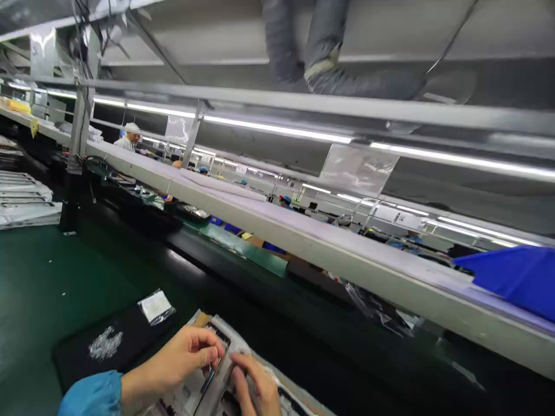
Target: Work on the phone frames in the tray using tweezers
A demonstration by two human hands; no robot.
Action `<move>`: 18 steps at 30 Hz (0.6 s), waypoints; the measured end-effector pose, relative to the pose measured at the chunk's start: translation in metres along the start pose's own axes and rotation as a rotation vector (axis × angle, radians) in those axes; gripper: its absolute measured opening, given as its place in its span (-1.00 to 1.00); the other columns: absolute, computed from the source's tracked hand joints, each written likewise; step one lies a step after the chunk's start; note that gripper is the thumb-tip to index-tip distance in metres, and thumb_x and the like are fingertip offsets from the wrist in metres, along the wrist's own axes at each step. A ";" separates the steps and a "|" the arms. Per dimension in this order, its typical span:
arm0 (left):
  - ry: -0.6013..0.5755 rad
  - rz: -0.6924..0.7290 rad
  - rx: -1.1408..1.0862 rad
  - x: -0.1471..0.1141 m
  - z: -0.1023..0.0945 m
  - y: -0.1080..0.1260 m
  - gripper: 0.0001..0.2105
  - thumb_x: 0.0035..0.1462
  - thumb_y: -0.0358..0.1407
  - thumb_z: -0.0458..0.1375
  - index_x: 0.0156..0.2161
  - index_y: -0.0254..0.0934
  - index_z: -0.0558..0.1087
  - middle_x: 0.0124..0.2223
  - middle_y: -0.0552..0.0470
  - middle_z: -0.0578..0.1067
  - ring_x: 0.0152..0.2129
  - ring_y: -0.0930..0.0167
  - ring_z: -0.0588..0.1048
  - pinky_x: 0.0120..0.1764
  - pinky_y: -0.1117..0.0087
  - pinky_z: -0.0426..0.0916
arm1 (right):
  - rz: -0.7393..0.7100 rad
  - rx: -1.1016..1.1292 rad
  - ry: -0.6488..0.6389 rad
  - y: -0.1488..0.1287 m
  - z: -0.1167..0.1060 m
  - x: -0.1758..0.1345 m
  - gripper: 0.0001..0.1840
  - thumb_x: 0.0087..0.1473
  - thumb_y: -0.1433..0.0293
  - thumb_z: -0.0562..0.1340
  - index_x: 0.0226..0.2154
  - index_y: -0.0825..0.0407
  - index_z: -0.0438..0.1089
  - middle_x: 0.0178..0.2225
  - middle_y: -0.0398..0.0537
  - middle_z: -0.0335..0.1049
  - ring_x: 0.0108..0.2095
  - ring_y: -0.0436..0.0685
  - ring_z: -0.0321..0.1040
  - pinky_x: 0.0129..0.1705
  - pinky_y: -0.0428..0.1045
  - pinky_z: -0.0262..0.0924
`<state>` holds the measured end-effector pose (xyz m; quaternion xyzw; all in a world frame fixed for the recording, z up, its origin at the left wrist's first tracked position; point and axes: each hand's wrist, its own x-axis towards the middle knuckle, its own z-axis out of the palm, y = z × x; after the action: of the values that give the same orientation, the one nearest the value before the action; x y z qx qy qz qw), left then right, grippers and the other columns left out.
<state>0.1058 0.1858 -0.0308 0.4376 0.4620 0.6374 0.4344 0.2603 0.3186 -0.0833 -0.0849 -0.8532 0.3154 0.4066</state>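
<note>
My left hand (180,358), in a blue sleeve, comes in from the lower left with its fingers curled and the thumb close to the index fingertip. Whatever may be between them is too small to make out. Close by on the right, my right hand (259,384) has bent fingers, with thumb and index fingertip near each other at a grey strip. Beneath both hands lies a light grey frame-like part (234,341) with dark slots, cut off by the bottom edge. The hands hide much of it.
On a black mat (73,355) lie a pile of small clear pieces (105,344) and a clear bag with a white label (156,306). White frames (26,199) are stacked on the green table (34,271). A long shelf (303,237) crosses behind, bearing a blue bin (515,274).
</note>
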 end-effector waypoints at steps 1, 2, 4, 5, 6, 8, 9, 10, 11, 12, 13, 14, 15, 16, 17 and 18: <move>0.003 -0.045 -0.030 -0.001 -0.003 -0.005 -0.49 -0.15 0.13 0.37 -0.37 -0.33 0.48 -0.48 0.07 0.42 -0.50 0.44 0.32 -0.36 0.40 0.23 | 0.063 0.010 0.051 -0.006 0.000 -0.002 -0.72 0.27 0.24 0.11 -0.15 -0.07 0.51 -0.24 0.00 0.56 -0.25 0.21 0.52 -0.17 -0.02 0.40; 0.008 -0.088 -0.046 -0.001 -0.006 -0.010 -0.47 -0.14 0.15 0.36 -0.35 -0.33 0.49 -0.46 0.06 0.43 -0.51 0.45 0.32 -0.37 0.40 0.22 | 0.126 0.023 0.091 -0.012 -0.001 -0.003 -0.70 0.28 0.18 0.11 -0.12 -0.07 0.49 -0.24 0.00 0.57 -0.24 0.20 0.53 -0.16 -0.02 0.41; 0.018 -0.165 -0.088 -0.004 -0.011 -0.018 -0.48 -0.14 0.13 0.38 -0.32 -0.35 0.50 -0.44 0.05 0.44 -0.51 0.48 0.33 -0.37 0.42 0.21 | 0.227 0.062 0.131 -0.025 0.000 -0.007 -0.67 0.28 0.11 0.13 -0.09 -0.06 0.44 -0.27 -0.02 0.57 -0.25 0.19 0.54 -0.17 -0.04 0.42; 0.022 -0.193 -0.103 -0.006 -0.013 -0.020 -0.48 -0.14 0.11 0.40 -0.31 -0.36 0.51 -0.43 0.04 0.45 -0.51 0.48 0.33 -0.37 0.42 0.21 | 0.254 0.083 0.134 -0.030 0.000 -0.008 -0.68 0.28 0.11 0.13 -0.09 -0.05 0.41 -0.27 -0.03 0.56 -0.23 0.18 0.54 -0.17 -0.05 0.42; 0.025 -0.216 -0.115 -0.007 -0.015 -0.022 -0.49 -0.15 0.09 0.41 -0.30 -0.36 0.52 -0.42 0.04 0.45 -0.51 0.49 0.34 -0.36 0.43 0.21 | 0.263 0.098 0.127 -0.035 -0.001 -0.009 -0.71 0.28 0.13 0.14 -0.11 -0.04 0.39 -0.27 -0.02 0.56 -0.21 0.18 0.54 -0.16 -0.06 0.42; 0.028 -0.239 -0.126 -0.009 -0.018 -0.024 -0.51 -0.15 0.05 0.43 -0.30 -0.37 0.53 -0.42 0.03 0.46 -0.50 0.49 0.35 -0.36 0.43 0.22 | 0.204 0.106 0.052 -0.042 -0.002 -0.008 -0.81 0.29 0.22 0.16 -0.14 -0.04 0.38 -0.23 -0.01 0.56 -0.21 0.16 0.54 -0.18 -0.07 0.43; 0.029 -0.244 -0.127 -0.009 -0.018 -0.024 -0.52 -0.14 0.03 0.43 -0.30 -0.37 0.54 -0.42 0.02 0.47 -0.49 0.49 0.35 -0.36 0.43 0.22 | 0.142 0.099 0.006 -0.044 -0.004 -0.007 -0.86 0.29 0.29 0.17 -0.15 -0.04 0.39 -0.22 0.00 0.56 -0.22 0.14 0.54 -0.19 -0.08 0.43; 0.032 -0.245 -0.128 -0.008 -0.019 -0.024 -0.53 -0.13 0.02 0.43 -0.30 -0.38 0.54 -0.42 0.02 0.47 -0.49 0.48 0.36 -0.36 0.43 0.22 | 0.075 0.088 -0.034 -0.046 -0.005 -0.005 -0.89 0.27 0.35 0.18 -0.15 -0.04 0.40 -0.22 0.00 0.55 -0.23 0.13 0.54 -0.18 -0.09 0.43; 0.037 -0.242 -0.130 -0.007 -0.019 -0.023 -0.54 -0.12 0.02 0.43 -0.31 -0.38 0.54 -0.42 0.01 0.47 -0.49 0.47 0.36 -0.36 0.43 0.23 | 0.013 0.077 -0.063 -0.048 -0.007 -0.003 -0.88 0.25 0.41 0.20 -0.14 -0.04 0.41 -0.21 0.00 0.55 -0.23 0.12 0.53 -0.18 -0.08 0.43; 0.045 -0.235 -0.131 -0.007 -0.019 -0.023 -0.54 -0.11 0.02 0.42 -0.31 -0.38 0.54 -0.43 0.01 0.47 -0.49 0.46 0.37 -0.37 0.43 0.23 | -0.035 0.068 -0.078 -0.049 -0.008 -0.001 -0.84 0.23 0.46 0.21 -0.13 -0.04 0.41 -0.21 0.00 0.55 -0.23 0.12 0.53 -0.18 -0.08 0.44; 0.053 -0.228 -0.133 -0.006 -0.018 -0.022 -0.54 -0.10 0.04 0.41 -0.33 -0.38 0.54 -0.44 0.01 0.46 -0.49 0.46 0.37 -0.38 0.43 0.23 | -0.068 0.064 -0.081 -0.050 -0.009 0.000 -0.82 0.21 0.50 0.23 -0.13 -0.03 0.40 -0.23 0.00 0.55 -0.23 0.12 0.52 -0.19 -0.07 0.44; 0.062 -0.221 -0.135 -0.005 -0.018 -0.022 -0.53 -0.10 0.05 0.41 -0.34 -0.38 0.53 -0.45 0.01 0.45 -0.49 0.46 0.37 -0.39 0.43 0.23 | -0.092 0.065 -0.081 -0.051 -0.009 0.001 -0.81 0.19 0.52 0.23 -0.14 -0.03 0.40 -0.24 0.01 0.54 -0.24 0.13 0.52 -0.21 -0.06 0.44; 0.070 -0.216 -0.138 -0.005 -0.017 -0.021 -0.52 -0.10 0.06 0.40 -0.35 -0.38 0.53 -0.46 0.02 0.45 -0.49 0.46 0.36 -0.39 0.43 0.23 | -0.109 0.067 -0.085 -0.051 -0.009 0.002 -0.81 0.18 0.54 0.24 -0.15 -0.02 0.41 -0.24 0.02 0.54 -0.26 0.14 0.51 -0.23 -0.05 0.45; 0.077 -0.212 -0.142 -0.005 -0.017 -0.021 -0.52 -0.10 0.07 0.40 -0.36 -0.38 0.53 -0.46 0.02 0.44 -0.49 0.46 0.36 -0.38 0.44 0.23 | -0.118 0.068 -0.090 -0.051 -0.009 0.002 -0.82 0.18 0.55 0.24 -0.17 -0.01 0.41 -0.25 0.03 0.54 -0.27 0.14 0.51 -0.25 -0.05 0.45; 0.082 -0.209 -0.148 -0.005 -0.017 -0.022 -0.52 -0.11 0.08 0.40 -0.37 -0.38 0.52 -0.46 0.02 0.45 -0.49 0.46 0.36 -0.38 0.44 0.23 | -0.118 0.067 -0.091 -0.052 -0.009 0.001 -0.83 0.18 0.54 0.24 -0.20 -0.01 0.42 -0.25 0.03 0.54 -0.28 0.14 0.51 -0.26 -0.05 0.45; 0.089 -0.207 -0.155 -0.006 -0.017 -0.022 -0.52 -0.11 0.07 0.40 -0.37 -0.38 0.52 -0.46 0.02 0.45 -0.49 0.46 0.36 -0.38 0.44 0.24 | -0.114 0.064 -0.094 -0.052 -0.009 0.001 -0.85 0.18 0.54 0.24 -0.21 -0.01 0.43 -0.24 0.04 0.54 -0.28 0.14 0.51 -0.26 -0.05 0.44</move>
<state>0.0944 0.1813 -0.0563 0.3241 0.4729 0.6415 0.5096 0.2726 0.2822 -0.0470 -0.0083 -0.8644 0.3224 0.3858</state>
